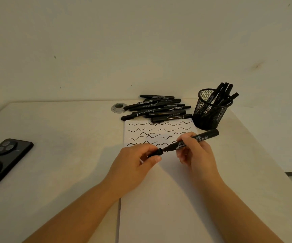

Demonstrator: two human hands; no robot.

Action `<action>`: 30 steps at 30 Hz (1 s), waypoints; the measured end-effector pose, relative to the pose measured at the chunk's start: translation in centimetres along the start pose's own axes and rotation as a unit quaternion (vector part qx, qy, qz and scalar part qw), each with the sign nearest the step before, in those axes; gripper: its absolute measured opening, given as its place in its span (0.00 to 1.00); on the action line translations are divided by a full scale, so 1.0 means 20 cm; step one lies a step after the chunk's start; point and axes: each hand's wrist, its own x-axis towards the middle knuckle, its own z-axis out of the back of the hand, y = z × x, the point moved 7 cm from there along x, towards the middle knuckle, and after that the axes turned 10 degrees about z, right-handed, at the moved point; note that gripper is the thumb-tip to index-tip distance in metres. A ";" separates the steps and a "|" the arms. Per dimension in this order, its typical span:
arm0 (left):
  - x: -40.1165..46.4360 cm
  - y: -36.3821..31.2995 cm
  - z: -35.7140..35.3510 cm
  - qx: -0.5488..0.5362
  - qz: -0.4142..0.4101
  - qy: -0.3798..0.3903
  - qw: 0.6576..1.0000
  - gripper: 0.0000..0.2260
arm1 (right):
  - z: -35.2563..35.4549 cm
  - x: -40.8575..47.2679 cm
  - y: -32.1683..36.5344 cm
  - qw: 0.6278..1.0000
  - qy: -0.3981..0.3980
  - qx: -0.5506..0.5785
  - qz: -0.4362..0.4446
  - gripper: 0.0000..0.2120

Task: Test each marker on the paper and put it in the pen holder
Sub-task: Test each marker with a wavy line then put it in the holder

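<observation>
Head view, forward-down, close over table [71, 120]

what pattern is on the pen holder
A black wire mesh pen holder, with fine see-through holes; it shows in the head view.

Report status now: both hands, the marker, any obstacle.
Left hand pinches cap. Right hand grips marker, tip exposed above paper. Nothing blocks pen holder.

One sheet of paper [168, 199] lies on one table [63, 128]. One mesh pen holder [210, 111] holds four markers [224, 92]. A heap of loose markers [157, 108] counts perhaps eleven; they overlap too much to be sure. One more marker [196, 139] and one cap [156, 153] are held by two hands. One phone [3, 158] lies apart.
</observation>
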 end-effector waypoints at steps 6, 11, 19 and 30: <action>-0.01 -0.02 0.01 0.026 -0.014 -0.003 1.000 0.05 | -0.06 -0.02 0.02 0.993 0.085 -0.068 0.051 0.09; -0.02 -0.05 0.02 0.051 -0.032 -0.002 0.998 0.06 | -0.07 -0.02 0.03 0.989 0.115 -0.064 0.065 0.10; -0.06 -0.13 0.00 0.093 -0.066 -0.004 0.993 0.13 | -0.08 -0.03 0.01 0.993 0.106 -0.020 0.047 0.13; -0.09 -0.10 -0.05 -0.046 0.030 0.133 0.990 0.12 | -0.13 -0.07 0.03 0.987 0.113 0.063 0.092 0.12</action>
